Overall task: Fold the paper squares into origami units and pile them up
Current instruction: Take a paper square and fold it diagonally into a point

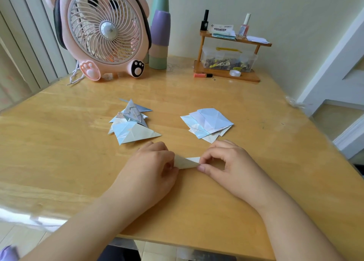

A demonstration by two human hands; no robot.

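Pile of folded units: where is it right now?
Head view: the pile of folded units lies left of centre on the table, beyond the left hand, in front of the fan.

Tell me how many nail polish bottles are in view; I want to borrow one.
2, both standing on the top shelf of the small wooden rack at the table's far side: a black bottle at its left end, a pink bottle toward the right. Others may be hidden.

Two bare hands are brought close together, forearms angled inward.

The left hand [152,163] is curled with its fingers tucked, apparently pinching; the right hand [226,162] is arched, its thumb and forefinger pressed together.
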